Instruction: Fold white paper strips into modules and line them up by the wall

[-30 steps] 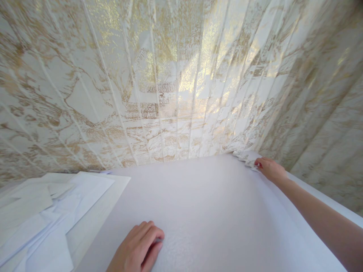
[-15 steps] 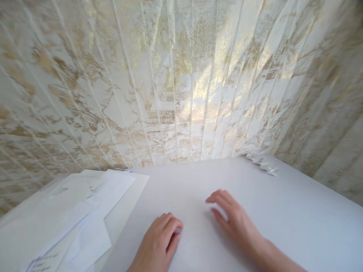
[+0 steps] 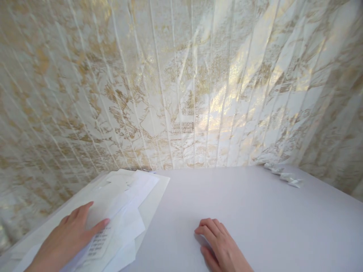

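My left hand point(image 3: 70, 234) is over the pile of white paper sheets point(image 3: 151, 211) on the left, its thumb and fingers spread apart. The thumb tip lies beside a patch of printed text on one sheet. No sheet is visibly gripped. My right hand point(image 3: 221, 243) rests low on the pale table point(image 3: 227, 200), fingers slightly curled, with a gap between thumb and forefinger and nothing seen between them.
Several small folded white paper pieces point(image 3: 283, 175) stand in a row at the table's back right. A curtain point(image 3: 181, 83) with gold patterns hangs right behind the table's far edge.
My left hand has gone from the table left onto the paper pile, its fingers now spread. My right hand sits lower and nearer. The view has turned somewhat left.
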The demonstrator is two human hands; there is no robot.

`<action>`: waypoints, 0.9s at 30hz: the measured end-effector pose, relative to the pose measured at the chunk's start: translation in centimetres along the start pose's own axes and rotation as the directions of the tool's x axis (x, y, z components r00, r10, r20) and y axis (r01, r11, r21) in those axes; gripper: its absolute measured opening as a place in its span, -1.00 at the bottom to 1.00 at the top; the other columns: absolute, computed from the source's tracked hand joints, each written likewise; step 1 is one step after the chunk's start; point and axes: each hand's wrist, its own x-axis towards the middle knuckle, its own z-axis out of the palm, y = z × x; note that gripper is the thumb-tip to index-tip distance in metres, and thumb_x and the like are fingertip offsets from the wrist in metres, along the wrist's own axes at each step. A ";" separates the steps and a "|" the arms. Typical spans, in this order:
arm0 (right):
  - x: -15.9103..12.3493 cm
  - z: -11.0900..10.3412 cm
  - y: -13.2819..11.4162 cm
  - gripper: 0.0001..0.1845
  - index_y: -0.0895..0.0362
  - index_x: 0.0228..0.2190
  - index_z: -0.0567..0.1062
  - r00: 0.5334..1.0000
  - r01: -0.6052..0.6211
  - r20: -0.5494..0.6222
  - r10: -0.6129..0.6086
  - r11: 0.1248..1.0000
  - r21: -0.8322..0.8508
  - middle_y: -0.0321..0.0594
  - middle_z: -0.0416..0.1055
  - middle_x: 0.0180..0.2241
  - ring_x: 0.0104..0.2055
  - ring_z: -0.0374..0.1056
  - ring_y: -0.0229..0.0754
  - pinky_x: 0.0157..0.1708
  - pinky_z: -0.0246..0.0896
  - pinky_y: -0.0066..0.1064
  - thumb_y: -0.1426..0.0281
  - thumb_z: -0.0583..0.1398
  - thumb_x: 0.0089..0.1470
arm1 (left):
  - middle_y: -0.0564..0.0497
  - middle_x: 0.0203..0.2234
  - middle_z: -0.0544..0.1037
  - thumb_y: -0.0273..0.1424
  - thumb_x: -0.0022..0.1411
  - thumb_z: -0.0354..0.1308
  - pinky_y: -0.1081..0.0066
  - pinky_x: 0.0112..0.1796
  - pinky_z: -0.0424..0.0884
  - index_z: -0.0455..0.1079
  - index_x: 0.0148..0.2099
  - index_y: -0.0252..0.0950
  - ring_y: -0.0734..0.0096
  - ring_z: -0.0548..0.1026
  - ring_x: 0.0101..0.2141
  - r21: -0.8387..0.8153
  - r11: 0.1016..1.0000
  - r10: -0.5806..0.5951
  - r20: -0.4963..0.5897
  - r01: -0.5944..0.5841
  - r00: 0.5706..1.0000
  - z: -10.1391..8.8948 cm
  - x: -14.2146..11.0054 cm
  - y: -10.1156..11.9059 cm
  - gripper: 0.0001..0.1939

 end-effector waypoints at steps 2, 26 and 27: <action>0.1 0.4 0.0 -0.61 0.07 -0.18 0.37 1.000 0.005 -0.005 -0.005 1.000 0.000 -0.14 0.38 -0.17 -0.21 0.29 -0.04 -0.22 0.28 -0.21 0.63 0.05 -0.06 | -0.44 0.06 0.44 -0.05 0.28 -0.09 -0.02 0.07 0.28 0.20 0.18 -0.61 -0.24 0.45 0.02 0.010 0.999 -0.038 0.028 0.037 0.999 0.2 -0.7 -1.6 -0.29; 0.6 -1.6 -1.7 -0.64 0.09 -0.24 0.42 0.997 -0.036 0.068 0.039 0.998 -0.043 -0.15 0.41 -0.18 -0.18 0.33 -0.03 -0.18 0.34 -0.13 0.70 0.08 -0.03 | -0.02 -0.24 0.65 -0.30 0.11 -0.12 0.30 -0.01 0.36 0.41 -0.22 -0.24 0.13 0.58 -0.14 -0.164 0.986 -0.049 -0.087 0.034 0.995 1.0 -2.1 -2.8 -0.69; 0.6 -1.5 -1.6 -0.64 0.09 -0.24 0.42 0.997 -0.033 0.067 0.036 0.999 -0.043 -0.15 0.41 -0.18 -0.19 0.34 -0.03 -0.18 0.35 -0.13 0.70 0.08 -0.03 | -0.01 -0.27 0.66 -0.31 0.12 -0.10 0.31 -0.04 0.38 0.43 -0.24 -0.23 0.14 0.60 -0.18 -0.156 0.987 -0.060 -0.095 0.045 0.994 0.3 -2.1 -2.5 -0.70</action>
